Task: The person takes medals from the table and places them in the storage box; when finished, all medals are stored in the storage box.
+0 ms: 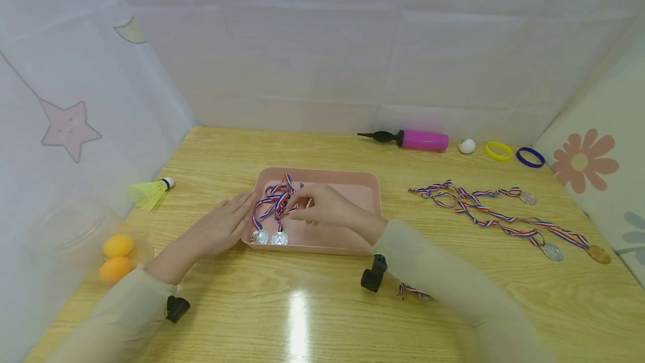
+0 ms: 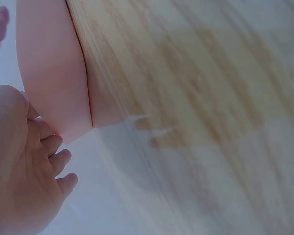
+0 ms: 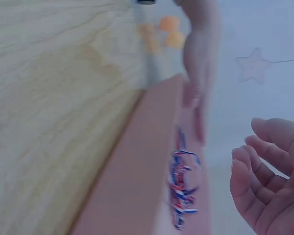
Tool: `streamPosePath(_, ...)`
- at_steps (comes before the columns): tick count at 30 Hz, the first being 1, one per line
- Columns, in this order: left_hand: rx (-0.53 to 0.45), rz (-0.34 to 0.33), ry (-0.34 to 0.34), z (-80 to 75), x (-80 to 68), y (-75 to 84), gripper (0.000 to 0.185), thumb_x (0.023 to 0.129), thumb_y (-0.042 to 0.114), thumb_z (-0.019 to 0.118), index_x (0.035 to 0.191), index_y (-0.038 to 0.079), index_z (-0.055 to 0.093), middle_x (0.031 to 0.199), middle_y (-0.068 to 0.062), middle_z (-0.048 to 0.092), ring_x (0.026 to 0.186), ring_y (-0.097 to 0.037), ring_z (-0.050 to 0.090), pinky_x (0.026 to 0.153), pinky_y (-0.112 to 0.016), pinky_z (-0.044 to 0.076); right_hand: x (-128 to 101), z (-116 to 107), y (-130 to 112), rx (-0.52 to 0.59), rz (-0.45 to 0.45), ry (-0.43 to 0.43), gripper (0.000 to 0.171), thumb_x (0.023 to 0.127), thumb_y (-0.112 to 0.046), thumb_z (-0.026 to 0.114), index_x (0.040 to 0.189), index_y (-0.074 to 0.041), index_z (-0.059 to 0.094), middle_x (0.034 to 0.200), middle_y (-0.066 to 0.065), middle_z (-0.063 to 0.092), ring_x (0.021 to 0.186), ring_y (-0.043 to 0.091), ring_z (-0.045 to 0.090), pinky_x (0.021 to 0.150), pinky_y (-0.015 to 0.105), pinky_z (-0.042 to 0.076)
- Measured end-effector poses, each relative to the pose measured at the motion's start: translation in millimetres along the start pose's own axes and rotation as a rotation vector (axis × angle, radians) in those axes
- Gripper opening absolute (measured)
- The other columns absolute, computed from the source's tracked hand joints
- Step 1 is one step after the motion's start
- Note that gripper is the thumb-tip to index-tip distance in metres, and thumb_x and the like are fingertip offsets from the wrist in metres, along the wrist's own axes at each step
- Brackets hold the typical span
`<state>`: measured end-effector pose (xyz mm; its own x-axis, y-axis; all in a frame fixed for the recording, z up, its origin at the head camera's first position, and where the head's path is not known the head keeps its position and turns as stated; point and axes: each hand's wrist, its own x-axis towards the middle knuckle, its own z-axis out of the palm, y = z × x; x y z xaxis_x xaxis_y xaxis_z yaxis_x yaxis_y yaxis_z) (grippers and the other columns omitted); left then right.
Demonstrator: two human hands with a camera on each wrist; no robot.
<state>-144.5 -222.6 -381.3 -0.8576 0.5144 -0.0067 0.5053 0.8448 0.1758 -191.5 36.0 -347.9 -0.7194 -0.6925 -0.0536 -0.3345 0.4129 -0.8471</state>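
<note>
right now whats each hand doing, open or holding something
Left hand: open, straight fingers against the left edge of the pink tray.
Right hand: over the tray at the medal ribbons; whether it pinches them cannot be told.

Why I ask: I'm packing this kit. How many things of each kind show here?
Medals: 5
Balls: 3
Wristbands: 2
Shuttlecock: 1
Pump: 1
Tray: 1
Total: 13

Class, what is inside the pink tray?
Two silver medals with striped ribbons lie in the tray. The right hand covers part of the floor and ribbons.
</note>
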Motion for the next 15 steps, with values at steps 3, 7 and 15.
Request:
streamPosePath(3, 0.0, -0.001, -0.004, -0.5, 0.0, 0.2, 0.049, 0.101, 0.018, 0.03, 0.143, -0.005, 0.022, 0.149, -0.019, 0.02, 0.134, -0.037, 0.02, 0.107, -0.052, 0.017, -17.2, -18.3, -7.0, 0.048, -0.035, 0.042, 0.017, 0.087, -0.013, 0.065, 0.103, -0.008, 0.067, 0.077, 0.006, 0.061, 0.067, 0.035, 0.06, 0.059, 0.043, 0.054)
streamPosePath(7, -0.004, 0.001, -0.005, -1.1, -0.4, 0.2, 0.049, 0.1, 0.018, 0.03, 0.143, -0.005, 0.022, 0.148, -0.019, 0.02, 0.133, -0.038, 0.02, 0.107, -0.052, 0.017, -39.8, -43.1, -9.7, 0.079, -0.082, 0.111, 0.021, 0.088, -0.013, 0.064, 0.107, -0.005, 0.065, 0.08, 0.006, 0.06, 0.069, 0.037, 0.058, 0.06, 0.045, 0.054)
streamPosePath(15, -0.003, -0.004, -0.014, 0.2, -0.4, -1.0, 0.05, 0.101, 0.019, 0.029, 0.144, -0.005, 0.021, 0.149, -0.019, 0.018, 0.134, -0.037, 0.018, 0.107, -0.052, 0.016, -93.2, -86.9, -7.1, 0.023, -0.01, 0.25, 0.029, 0.088, -0.024, 0.064, 0.113, -0.009, 0.063, 0.086, 0.008, 0.061, 0.074, 0.026, 0.059, 0.064, 0.038, 0.053)
